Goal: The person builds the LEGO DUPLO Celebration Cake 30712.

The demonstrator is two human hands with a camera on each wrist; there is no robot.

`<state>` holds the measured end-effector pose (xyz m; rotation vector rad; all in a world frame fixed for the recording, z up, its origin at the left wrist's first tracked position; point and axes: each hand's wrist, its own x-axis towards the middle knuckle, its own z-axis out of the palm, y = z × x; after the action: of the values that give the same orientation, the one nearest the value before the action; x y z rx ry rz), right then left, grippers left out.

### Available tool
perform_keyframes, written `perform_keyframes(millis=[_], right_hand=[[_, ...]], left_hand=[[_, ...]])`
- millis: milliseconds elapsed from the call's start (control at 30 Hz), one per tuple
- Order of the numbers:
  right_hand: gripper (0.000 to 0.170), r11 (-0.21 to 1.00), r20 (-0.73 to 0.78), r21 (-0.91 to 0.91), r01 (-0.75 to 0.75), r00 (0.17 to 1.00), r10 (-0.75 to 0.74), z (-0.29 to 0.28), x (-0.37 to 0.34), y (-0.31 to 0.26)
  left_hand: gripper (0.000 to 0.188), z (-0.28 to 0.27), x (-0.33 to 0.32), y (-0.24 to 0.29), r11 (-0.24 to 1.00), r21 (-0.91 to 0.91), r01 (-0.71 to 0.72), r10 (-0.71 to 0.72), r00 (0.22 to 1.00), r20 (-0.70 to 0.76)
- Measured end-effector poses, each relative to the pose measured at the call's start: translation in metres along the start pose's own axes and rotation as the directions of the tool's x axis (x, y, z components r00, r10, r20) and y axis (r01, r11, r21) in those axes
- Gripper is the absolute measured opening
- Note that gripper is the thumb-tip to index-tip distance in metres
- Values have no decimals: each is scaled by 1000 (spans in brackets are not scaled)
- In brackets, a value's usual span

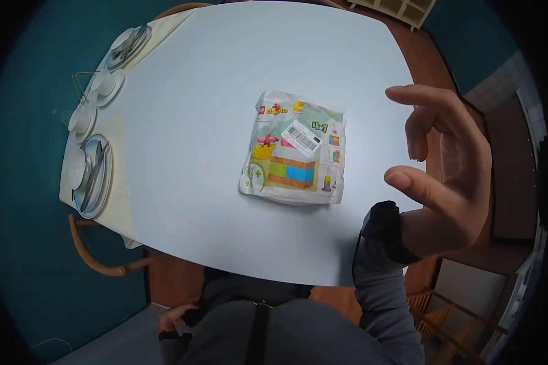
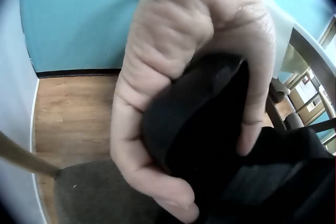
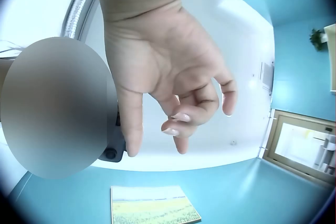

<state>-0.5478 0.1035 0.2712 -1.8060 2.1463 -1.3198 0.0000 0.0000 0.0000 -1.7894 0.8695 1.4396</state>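
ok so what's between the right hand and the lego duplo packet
In the head view, only bare white tabletop shows between the right hand and the lego duplo packet; the two are apart.

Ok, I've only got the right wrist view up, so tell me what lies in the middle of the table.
Observer: In the head view, a LEGO Duplo packet lies on the white table.
Operator: Say what is stuck on it.
Observer: A white barcode label sits slantwise on its front.
Operator: Now report the left hand.
Observer: The left wrist view shows its fingers curled around a black object; I can't tell what it is.
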Motion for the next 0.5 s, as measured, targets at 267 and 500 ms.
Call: perform_keyframes(millis=[267, 500], right_hand=[[66, 989, -60, 128, -80, 994, 88, -19, 6, 4], [57, 980, -94, 183, -79, 991, 97, -1, 5, 0]], left_hand=[[60, 38, 93, -72, 975, -220, -39, 69, 989, 132], [68, 42, 116, -82, 912, -407, -57, 130, 980, 153]])
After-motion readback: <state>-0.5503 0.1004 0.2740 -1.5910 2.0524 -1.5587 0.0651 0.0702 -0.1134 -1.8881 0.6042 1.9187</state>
